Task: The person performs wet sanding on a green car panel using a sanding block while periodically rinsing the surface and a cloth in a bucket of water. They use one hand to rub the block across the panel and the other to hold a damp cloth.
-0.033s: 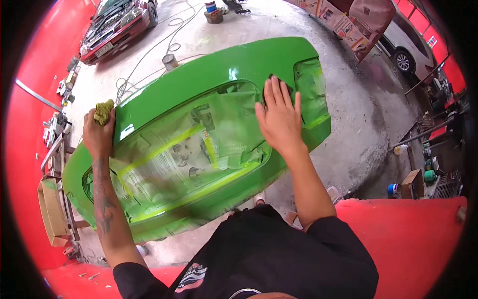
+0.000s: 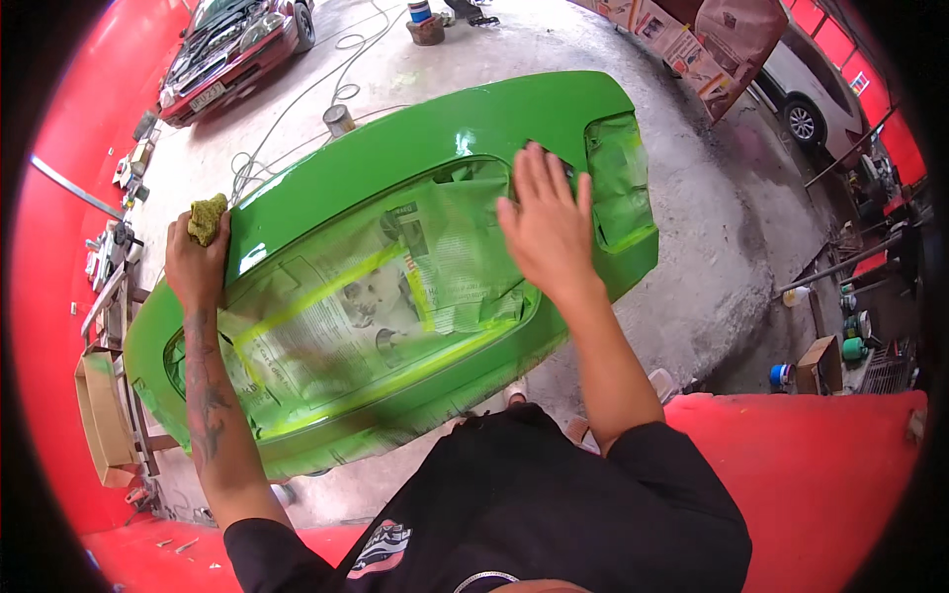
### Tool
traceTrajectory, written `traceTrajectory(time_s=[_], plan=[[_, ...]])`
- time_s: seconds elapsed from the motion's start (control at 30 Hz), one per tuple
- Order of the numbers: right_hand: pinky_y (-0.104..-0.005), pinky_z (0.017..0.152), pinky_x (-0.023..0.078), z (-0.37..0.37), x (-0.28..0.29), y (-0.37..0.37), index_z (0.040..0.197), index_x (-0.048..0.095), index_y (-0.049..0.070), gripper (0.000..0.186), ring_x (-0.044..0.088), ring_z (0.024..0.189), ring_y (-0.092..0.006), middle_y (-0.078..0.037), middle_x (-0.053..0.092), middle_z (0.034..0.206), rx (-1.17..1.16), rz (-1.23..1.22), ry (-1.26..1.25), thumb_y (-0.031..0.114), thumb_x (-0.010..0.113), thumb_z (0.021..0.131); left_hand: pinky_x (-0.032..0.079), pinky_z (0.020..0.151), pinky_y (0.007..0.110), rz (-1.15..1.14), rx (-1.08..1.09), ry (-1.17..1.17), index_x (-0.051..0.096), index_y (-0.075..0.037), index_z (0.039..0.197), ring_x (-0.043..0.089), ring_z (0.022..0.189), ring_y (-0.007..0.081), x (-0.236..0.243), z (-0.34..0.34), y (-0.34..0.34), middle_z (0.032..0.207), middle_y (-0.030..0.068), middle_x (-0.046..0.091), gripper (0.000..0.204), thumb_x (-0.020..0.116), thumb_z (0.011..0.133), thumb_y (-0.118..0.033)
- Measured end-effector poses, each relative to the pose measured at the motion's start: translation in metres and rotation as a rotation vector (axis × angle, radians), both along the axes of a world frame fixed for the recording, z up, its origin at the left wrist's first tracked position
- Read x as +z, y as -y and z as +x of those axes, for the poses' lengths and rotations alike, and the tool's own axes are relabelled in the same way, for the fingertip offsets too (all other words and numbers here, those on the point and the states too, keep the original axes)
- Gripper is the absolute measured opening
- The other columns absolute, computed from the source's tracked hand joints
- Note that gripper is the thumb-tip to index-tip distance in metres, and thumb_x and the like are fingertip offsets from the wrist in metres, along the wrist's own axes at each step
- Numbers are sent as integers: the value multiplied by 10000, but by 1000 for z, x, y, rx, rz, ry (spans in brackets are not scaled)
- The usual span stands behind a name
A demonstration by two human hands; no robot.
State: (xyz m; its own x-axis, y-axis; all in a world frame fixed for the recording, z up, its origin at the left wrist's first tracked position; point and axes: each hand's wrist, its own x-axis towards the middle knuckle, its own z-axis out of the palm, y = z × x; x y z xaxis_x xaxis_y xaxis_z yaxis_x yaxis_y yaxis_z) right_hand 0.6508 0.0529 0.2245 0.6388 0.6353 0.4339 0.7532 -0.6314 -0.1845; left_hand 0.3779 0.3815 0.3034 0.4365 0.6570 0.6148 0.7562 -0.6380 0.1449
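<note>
A green-painted car panel (image 2: 346, 178), shaped like a trunk lid or tailgate, lies tilted across the view before me. Newspaper masking (image 2: 336, 306) with bright yellow-green tape fills its recess. At the panel's upper left edge, my left hand (image 2: 198, 262) is closed on a crumpled yellow-green cloth (image 2: 207, 219), its thumb side against the panel. My right hand (image 2: 549, 232) lies flat with fingers stretched out near the recess's upper right corner. A thin dark sheet (image 2: 567, 169) shows at its fingertips, mostly hidden beneath; its kind is unclear. Another masked opening (image 2: 615, 183) sits to the right.
A paint can (image 2: 338, 121) and a looping hose (image 2: 346, 91) lie on the pale floor beyond the panel. A red car (image 2: 232, 59) stands far left, a white vehicle (image 2: 806, 94) far right. A cardboard box (image 2: 104, 420) is at left.
My right hand has slid slightly up and to the left over the panel, fingers still flat. The left hand and its cloth stay in place.
</note>
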Motion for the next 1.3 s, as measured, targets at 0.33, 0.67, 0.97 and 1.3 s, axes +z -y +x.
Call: traceTrajectory(time_s=[0.33, 0.67, 0.97, 1.3], plan=[[-596, 1193, 216, -5, 18, -25, 1463, 456, 23, 574, 406, 1434, -290, -107, 417, 1570, 255, 41, -28, 366, 429, 1003, 517, 811, 424, 15, -23, 16, 668, -76, 1073, 677, 947, 340, -6, -3, -8, 1036, 121, 670, 425, 752, 870, -439], [-588, 1186, 234, -8, -8, 11, 1490, 400, 12, 624, 343, 1465, -313, -140, 377, 1584, 127, 65, -6, 372, 487, 987, 520, 767, 435, 21, -69, 33, 670, -86, 1062, 668, 927, 339, -5, 0, -5, 1043, 89, 663, 426, 765, 853, -445], [-599, 1172, 249, 7, -4, -12, 1499, 398, 27, 636, 356, 1455, -318, -142, 380, 1580, 148, 85, 13, 392, 500, 988, 518, 774, 424, 32, -66, 13, 673, -81, 1061, 669, 919, 333, -5, 4, -4, 1023, 89, 662, 427, 760, 859, -447], [-612, 1173, 234, 41, -16, 4, 1501, 384, -2, 722, 330, 1463, -355, -176, 360, 1585, -56, 166, -32, 507, 479, 998, 519, 788, 414, 14, -77, 34, 675, -96, 1072, 674, 939, 318, -4, 7, -6, 1040, 84, 669, 413, 766, 859, -439]])
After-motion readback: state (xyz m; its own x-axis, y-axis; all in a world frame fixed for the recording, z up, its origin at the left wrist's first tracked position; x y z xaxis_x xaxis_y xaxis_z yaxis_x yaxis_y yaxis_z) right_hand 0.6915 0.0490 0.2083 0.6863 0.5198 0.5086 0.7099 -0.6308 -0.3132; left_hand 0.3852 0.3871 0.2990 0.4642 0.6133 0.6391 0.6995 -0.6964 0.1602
